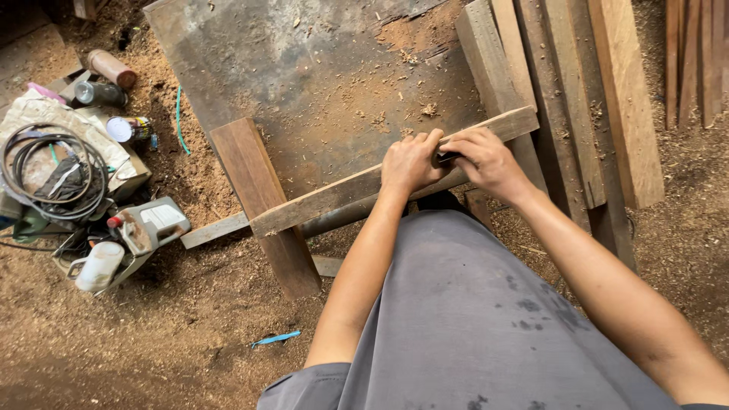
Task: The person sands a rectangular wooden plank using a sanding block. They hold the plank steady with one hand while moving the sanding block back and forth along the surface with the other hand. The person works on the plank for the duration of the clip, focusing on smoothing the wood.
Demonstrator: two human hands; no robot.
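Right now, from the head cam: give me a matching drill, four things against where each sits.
Things:
1. wooden slat
2. coiled cable
3. blue strip
4. plank stack

Places:
A. on the sawdust floor, near the left elbow
B. far left, on the clutter pile
C. under both hands, across the work board
D. right of the board, leaning away

Pairs: 1-C, 2-B, 3-A, 4-D

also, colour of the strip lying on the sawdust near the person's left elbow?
Bright blue strip, seen in the head view, lying alone on the brown sawdust floor.
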